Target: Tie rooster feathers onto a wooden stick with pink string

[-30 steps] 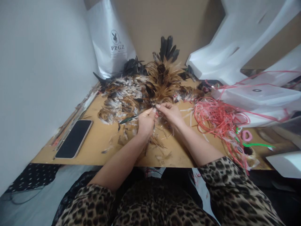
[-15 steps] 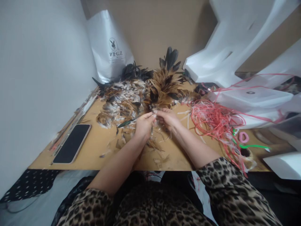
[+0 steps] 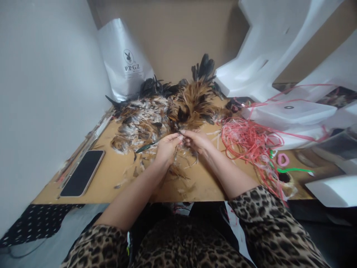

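Note:
My left hand (image 3: 167, 149) and my right hand (image 3: 196, 141) meet low over the table, thumbs and fingertips pinched together. Between them they grip thin feathers, whose quill ends are mostly hidden by the fingers. A dark green feather (image 3: 145, 147) juts out to the left beside my left hand; whether it is in the grip I cannot tell. Just beyond my fingertips spreads a fan of brown feathers (image 3: 195, 100) with black tips (image 3: 205, 67). To its left lies a heap of brown and whitish feathers (image 3: 145, 115).
A phone (image 3: 83, 173) lies at the left of the table (image 3: 111, 197). Behind the heap stands a white bag (image 3: 122, 63). At right are tangled red strings (image 3: 245, 137), a pink ring (image 3: 283, 160), a green strip (image 3: 297, 170) and white foam-like pieces (image 3: 242, 70).
The whole view has shifted slightly, so most things sit a little further left. Both hands stay pinched together at the same spot before the feathers.

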Tool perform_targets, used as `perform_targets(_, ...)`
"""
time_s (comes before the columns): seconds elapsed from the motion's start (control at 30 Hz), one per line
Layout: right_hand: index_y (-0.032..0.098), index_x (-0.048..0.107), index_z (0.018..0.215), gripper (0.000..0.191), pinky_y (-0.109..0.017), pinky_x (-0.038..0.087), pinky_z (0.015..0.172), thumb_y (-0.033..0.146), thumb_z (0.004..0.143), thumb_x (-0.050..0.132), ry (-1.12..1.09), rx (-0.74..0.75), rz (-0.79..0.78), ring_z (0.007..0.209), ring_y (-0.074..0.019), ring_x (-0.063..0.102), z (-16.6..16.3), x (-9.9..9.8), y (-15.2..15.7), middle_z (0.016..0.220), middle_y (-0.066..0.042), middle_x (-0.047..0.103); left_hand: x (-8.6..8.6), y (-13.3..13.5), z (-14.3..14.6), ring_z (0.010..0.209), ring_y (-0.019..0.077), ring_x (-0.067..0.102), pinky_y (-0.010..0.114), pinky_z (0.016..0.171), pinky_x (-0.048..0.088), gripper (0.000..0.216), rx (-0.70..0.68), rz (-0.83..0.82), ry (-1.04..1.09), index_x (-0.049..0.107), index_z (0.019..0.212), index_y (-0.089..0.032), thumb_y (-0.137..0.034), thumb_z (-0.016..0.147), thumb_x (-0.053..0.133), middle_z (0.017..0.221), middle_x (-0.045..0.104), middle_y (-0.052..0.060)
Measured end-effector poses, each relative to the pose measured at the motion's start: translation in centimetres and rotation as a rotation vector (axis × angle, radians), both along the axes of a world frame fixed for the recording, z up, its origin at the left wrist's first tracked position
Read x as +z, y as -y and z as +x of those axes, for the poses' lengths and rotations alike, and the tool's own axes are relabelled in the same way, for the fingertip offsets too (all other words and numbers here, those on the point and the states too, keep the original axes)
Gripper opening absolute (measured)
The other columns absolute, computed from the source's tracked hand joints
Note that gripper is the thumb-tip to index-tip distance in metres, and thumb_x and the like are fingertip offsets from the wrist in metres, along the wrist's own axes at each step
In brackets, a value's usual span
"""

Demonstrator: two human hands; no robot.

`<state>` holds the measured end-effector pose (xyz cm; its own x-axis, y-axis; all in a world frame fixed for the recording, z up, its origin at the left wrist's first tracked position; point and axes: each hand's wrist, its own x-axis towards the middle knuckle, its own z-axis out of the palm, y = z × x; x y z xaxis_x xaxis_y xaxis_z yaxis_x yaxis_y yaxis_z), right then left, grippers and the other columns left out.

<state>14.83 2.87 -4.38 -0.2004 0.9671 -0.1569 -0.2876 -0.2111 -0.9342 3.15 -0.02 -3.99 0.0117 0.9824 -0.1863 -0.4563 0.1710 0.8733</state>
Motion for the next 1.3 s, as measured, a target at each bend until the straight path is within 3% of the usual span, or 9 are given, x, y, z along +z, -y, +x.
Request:
perform_targets(0.2,0.015,0.05,0.056,0.037,-0.017,0.029,0.038,0.032,0.048,0.081,-0.114,-0.013,-0.04,0.04,-0.0031,0.038,0.1,0.4,0.1,0.045,0.005,0.048,1.2,0.4,-0.4,0.046,0.0048,0.047,0.017,0.043,0.034,0.023,-0.048,-0.02,0.017,0.063,0.066,-0.009,-0.028,0.065,0.075,0.055,0.057,0.001)
perform_targets(0.47,0.016,0.047,0.056,0.034,-0.019,0.029,0.039,0.029,0.05,0.079,-0.129,0.002,-0.048,0.039,-0.0045,0.036,0.0,0.5,0.1,0.042,0.005,0.045,0.7,-0.1,-0.8,0.047,0.0062,0.049,0.018,0.042,0.036,0.032,-0.104,-0.091,0.111,0.062,0.071,-0.01,-0.04,0.069,0.072,0.058,0.057,0.002)
perform_targets(0.67,0.017,0.044,0.054,0.037,-0.019,0.024,0.037,0.031,0.05,0.078,-0.058,-0.01,-0.036,0.038,-0.004,0.034,-0.2,0.2,0.1,0.041,0.006,0.042,-0.4,-0.4,-1.1,0.045,0.0041,0.045,0.016,0.043,0.035,0.027,-0.173,-0.057,0.094,0.061,0.066,-0.009,-0.031,0.064,0.076,0.052,0.053,0.0)
perform_targets(0.9,0.017,0.045,0.058,0.04,-0.017,0.019,0.036,0.036,0.052,0.08,0.012,0.005,-0.013,0.038,-0.0026,0.031,-0.4,0.0,0.2,0.045,0.006,0.046,-0.4,-0.3,-1.8,0.047,0.0028,0.042,0.013,0.04,0.028,0.019,-0.186,-0.025,0.121,0.063,0.064,-0.008,-0.02,0.06,0.077,0.052,0.051,0.0)
perform_targets(1.17,0.015,0.06,0.073,0.039,-0.018,0.018,0.033,0.049,0.06,0.074,0.15,0.272,0.0,0.035,-0.0028,0.033,0.2,0.2,0.5,0.057,0.001,0.059,0.1,-0.7,-3.0,0.049,0.0031,0.044,0.012,0.04,0.026,0.016,-0.122,0.004,0.113,0.063,0.065,-0.009,-0.017,0.06,0.076,0.055,0.052,0.0)
perform_targets(1.3,0.015,0.062,0.074,0.035,-0.019,0.016,0.034,0.045,0.061,0.073,0.238,0.244,0.042,0.034,-0.003,0.027,0.5,0.6,0.7,0.042,0.008,0.041,0.4,-0.9,-3.4,0.047,0.0028,0.042,0.013,0.04,0.027,0.02,-0.073,0.01,0.049,0.06,0.063,-0.01,-0.02,0.058,0.077,0.053,0.052,-0.001)
